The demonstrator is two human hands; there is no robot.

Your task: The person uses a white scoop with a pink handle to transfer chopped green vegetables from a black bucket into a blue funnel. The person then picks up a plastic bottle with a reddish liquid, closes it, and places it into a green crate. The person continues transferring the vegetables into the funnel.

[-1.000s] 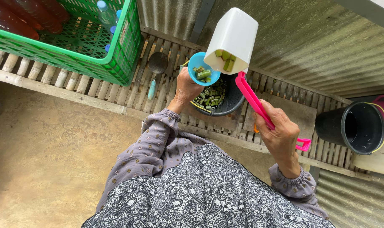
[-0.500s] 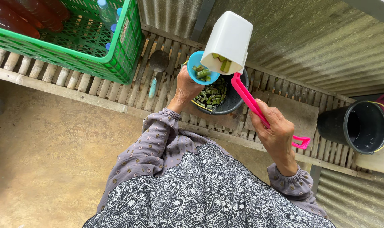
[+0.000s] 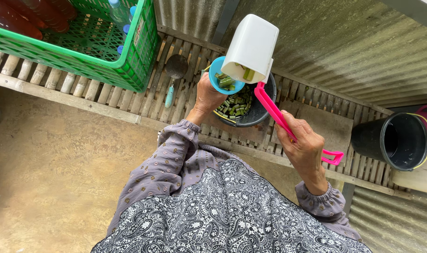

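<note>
Tipping my white scoop [image 3: 251, 47] over the blue cup [image 3: 225, 82].
My right hand [image 3: 303, 147] is clamped on its pink handle [image 3: 288, 124]; my left hand [image 3: 208, 96] grips the cup above the dark bowl [image 3: 255, 110].

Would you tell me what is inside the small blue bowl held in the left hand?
The small blue bowl in the left hand holds chopped green pieces. The tilted white scoop covers its far side, hiding what lies there.
</note>
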